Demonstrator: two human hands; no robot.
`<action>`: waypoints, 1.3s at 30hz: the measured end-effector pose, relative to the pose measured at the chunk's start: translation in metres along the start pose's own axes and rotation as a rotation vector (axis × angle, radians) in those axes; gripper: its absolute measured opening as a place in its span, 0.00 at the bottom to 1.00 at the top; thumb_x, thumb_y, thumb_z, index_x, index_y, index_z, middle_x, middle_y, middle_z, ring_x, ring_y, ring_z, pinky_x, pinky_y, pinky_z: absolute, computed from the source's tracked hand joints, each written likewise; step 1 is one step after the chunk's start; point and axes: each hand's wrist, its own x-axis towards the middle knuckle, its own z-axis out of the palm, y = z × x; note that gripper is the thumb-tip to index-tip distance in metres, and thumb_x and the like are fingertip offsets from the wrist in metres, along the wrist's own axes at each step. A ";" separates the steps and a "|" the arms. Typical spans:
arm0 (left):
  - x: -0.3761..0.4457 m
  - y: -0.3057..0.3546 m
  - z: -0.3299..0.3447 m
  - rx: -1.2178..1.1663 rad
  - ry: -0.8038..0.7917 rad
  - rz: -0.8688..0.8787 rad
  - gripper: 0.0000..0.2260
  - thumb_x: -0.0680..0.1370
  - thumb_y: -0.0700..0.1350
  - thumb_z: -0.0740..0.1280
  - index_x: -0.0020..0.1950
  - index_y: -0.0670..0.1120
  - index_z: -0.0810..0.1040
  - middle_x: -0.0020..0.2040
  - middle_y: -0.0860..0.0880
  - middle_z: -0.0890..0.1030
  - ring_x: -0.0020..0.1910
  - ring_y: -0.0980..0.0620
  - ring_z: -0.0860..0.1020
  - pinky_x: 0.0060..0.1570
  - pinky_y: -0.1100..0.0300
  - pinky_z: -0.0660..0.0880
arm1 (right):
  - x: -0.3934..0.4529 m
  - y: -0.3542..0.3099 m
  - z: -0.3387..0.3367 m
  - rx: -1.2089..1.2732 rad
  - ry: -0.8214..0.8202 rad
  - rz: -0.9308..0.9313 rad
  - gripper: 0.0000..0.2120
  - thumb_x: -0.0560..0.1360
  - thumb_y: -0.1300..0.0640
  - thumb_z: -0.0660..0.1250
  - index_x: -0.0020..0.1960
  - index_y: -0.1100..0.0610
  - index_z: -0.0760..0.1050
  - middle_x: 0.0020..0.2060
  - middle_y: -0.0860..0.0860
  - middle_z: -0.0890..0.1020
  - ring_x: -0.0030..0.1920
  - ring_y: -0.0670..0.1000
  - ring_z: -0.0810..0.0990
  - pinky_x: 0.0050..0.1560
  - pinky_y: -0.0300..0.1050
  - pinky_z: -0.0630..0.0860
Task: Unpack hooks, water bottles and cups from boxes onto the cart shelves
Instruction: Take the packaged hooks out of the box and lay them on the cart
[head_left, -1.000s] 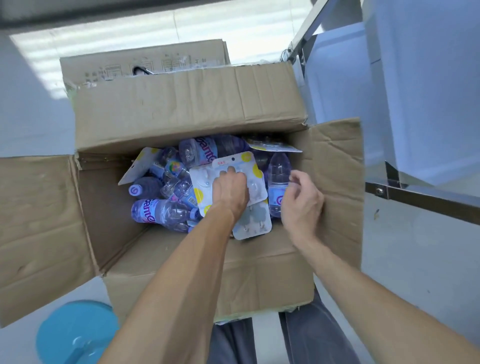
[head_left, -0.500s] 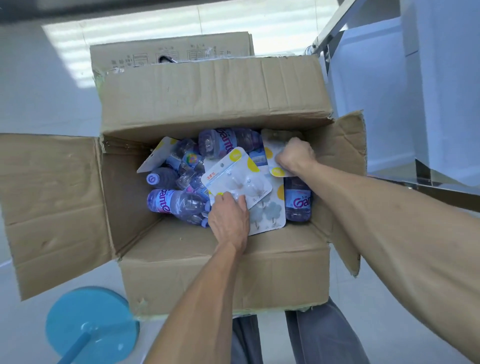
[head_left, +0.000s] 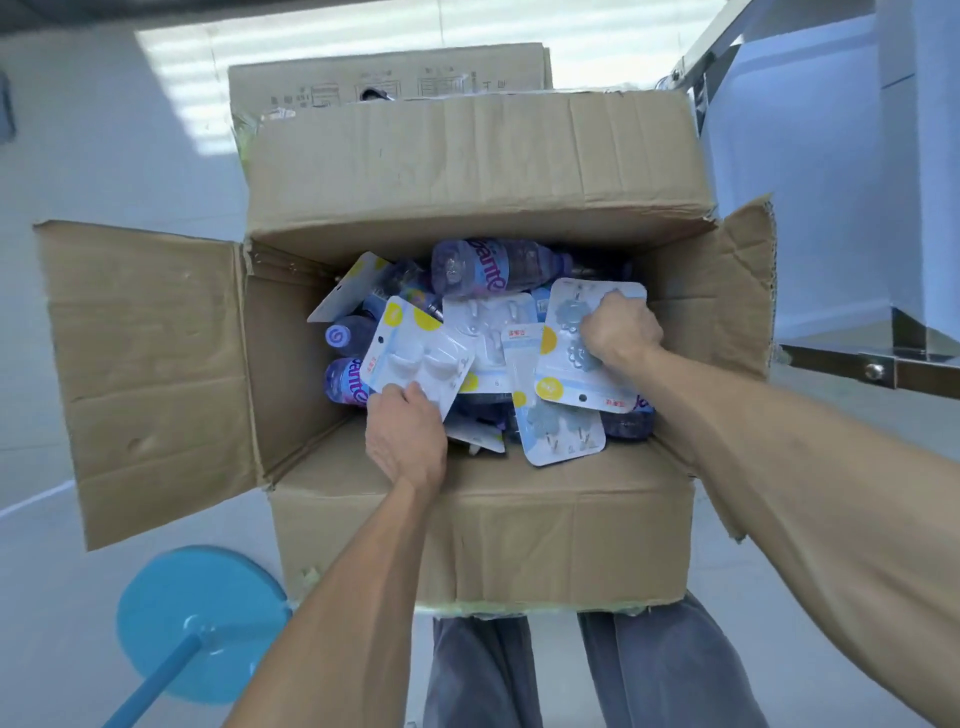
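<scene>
Grey trouser legs (head_left: 582, 670) nearest, with a blue disc-shaped base on a blue pole (head_left: 200, 621) on the floor to the left. Just beyond, an open cardboard box (head_left: 478, 540), flaps folded out on all four sides. Left hand (head_left: 408, 441) over the near wall, grip pinching the lower edge of a hook pack (head_left: 415, 353): white card, yellow dots, two white hooks under a clear blister, small red label too small to read. Right hand (head_left: 621, 330) deeper in, on the right, grip curled round a second hook pack (head_left: 571, 364) with grey flower-shaped hooks and a yellow dot. Between and beneath, more hook packs (head_left: 563, 431), one with a red label, unreadable. Underneath, water bottles (head_left: 493, 270) lying flat, clear with purple labels, white lettering partly readable as "ante". Farther off, a second cardboard box (head_left: 389, 73) with printed handling symbols; metal cart frame (head_left: 872, 364) at the right.
</scene>
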 end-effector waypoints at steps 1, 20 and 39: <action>0.002 0.000 0.000 -0.013 -0.015 -0.013 0.16 0.82 0.47 0.57 0.47 0.37 0.77 0.50 0.38 0.77 0.48 0.37 0.76 0.43 0.51 0.66 | -0.003 -0.002 0.004 -0.028 0.004 -0.013 0.17 0.79 0.56 0.59 0.66 0.61 0.72 0.63 0.61 0.76 0.63 0.62 0.76 0.58 0.51 0.73; 0.032 0.042 -0.009 -0.213 -0.240 -0.098 0.18 0.70 0.52 0.72 0.51 0.40 0.79 0.44 0.42 0.80 0.46 0.41 0.78 0.43 0.56 0.70 | -0.053 0.011 0.042 0.132 0.097 -0.038 0.12 0.77 0.54 0.58 0.51 0.62 0.75 0.52 0.61 0.80 0.51 0.63 0.78 0.42 0.48 0.65; -0.097 0.073 -0.125 -0.078 -0.213 -0.170 0.14 0.76 0.45 0.67 0.57 0.38 0.79 0.58 0.37 0.80 0.57 0.38 0.79 0.52 0.53 0.75 | -0.179 0.023 -0.064 0.253 0.099 -0.149 0.09 0.78 0.57 0.56 0.47 0.61 0.72 0.50 0.64 0.80 0.50 0.63 0.78 0.41 0.48 0.65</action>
